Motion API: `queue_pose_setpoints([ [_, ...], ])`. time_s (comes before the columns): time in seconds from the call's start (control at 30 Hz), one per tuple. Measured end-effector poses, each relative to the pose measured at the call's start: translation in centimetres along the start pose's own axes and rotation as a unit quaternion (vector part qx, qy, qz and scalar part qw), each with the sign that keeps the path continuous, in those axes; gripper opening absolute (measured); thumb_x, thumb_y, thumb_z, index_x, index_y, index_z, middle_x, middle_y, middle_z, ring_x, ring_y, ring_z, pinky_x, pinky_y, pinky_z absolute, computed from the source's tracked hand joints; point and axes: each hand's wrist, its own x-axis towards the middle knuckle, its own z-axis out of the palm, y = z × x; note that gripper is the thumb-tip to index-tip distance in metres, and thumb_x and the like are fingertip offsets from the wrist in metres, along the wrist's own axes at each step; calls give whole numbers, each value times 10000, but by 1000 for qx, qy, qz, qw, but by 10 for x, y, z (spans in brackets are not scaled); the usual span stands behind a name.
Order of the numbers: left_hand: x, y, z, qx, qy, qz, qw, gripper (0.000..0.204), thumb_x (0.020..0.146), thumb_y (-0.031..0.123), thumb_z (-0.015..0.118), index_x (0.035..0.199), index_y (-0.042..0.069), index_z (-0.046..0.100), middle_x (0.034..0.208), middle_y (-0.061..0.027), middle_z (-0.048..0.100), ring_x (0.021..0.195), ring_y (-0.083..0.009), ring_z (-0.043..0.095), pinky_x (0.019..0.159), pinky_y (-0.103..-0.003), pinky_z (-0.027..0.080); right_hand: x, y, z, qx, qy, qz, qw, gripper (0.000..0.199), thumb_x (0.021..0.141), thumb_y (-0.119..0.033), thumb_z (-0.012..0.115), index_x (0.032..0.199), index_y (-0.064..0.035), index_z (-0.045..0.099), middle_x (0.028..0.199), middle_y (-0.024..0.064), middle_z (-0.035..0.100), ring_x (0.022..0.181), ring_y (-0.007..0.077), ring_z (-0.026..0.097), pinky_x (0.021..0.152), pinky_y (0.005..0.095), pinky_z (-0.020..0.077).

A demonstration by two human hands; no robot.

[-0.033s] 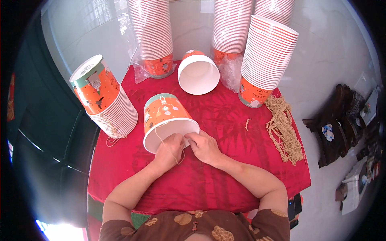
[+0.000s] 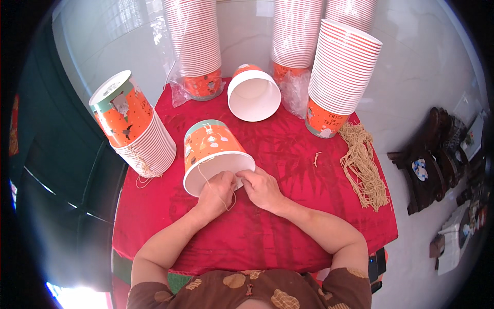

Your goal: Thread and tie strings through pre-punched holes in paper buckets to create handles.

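An orange paper bucket (image 2: 216, 141) with a green base band lies tilted on the red cloth, its white mouth facing me. A thin tan string (image 2: 207, 177) runs from its rim over the back of my left hand (image 2: 217, 191) and loops up between both hands. That hand is closed at the mouth's lower edge, its fingertips partly hidden, with the string at them. My right hand (image 2: 261, 190) is closed at the right side of the rim, thumb and fingers pinching there beside the string. Its exact grip on the bucket wall is partly hidden.
A leaning stack of buckets (image 2: 149, 147) with strings stands at the left. Another bucket (image 2: 254, 98) lies behind. Tall stacks, some in plastic (image 2: 193, 46), rise at the back; an unwrapped stack (image 2: 342, 72) stands right. A bundle of tan strings (image 2: 364, 167) lies near the table's right edge.
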Motion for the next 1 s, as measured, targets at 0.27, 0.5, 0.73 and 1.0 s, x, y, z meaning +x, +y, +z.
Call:
queue_pose_setpoints([
  [0.27, 1, -4, 0, -4, -2, 15, 1000, 121, 833, 53, 641, 872, 18, 532, 802, -169, 619, 769, -359, 633, 671, -457, 509, 1, 1, -2, 10, -14, -25, 1000, 206, 855, -80, 607, 1055, -60, 654, 1044, 173, 626, 947, 362, 633, 779, 430, 526],
  [0.5, 0, -3, -2, -19, -4, 0, 1000, 132, 834, 76, 662, 870, 22, 547, 813, -165, 628, 765, -361, 635, 665, -454, 510, 1, -3, -5, 17, -52, -6, 998, 162, 824, -111, 624, 978, -62, 643, 1020, 171, 612, 988, 357, 606, 799, 463, 509],
  [0.73, 2, -3, -10, -64, -37, -35, 997, 105, 846, 76, 648, 886, 22, 567, 822, -174, 638, 780, -364, 647, 665, -445, 513, 1, 0, -5, 14, -59, -2, 998, 106, 828, -119, 627, 909, -52, 620, 954, 167, 611, 919, 356, 620, 740, 459, 509],
  [1.0, 4, -5, -11, -100, -41, -105, 989, 74, 860, 70, 596, 892, 4, 599, 805, -208, 660, 784, -390, 665, 678, -441, 525, 1, -2, -4, 8, -57, -6, 998, 93, 833, -113, 618, 877, -32, 607, 941, 185, 603, 901, 368, 611, 735, 468, 500],
])
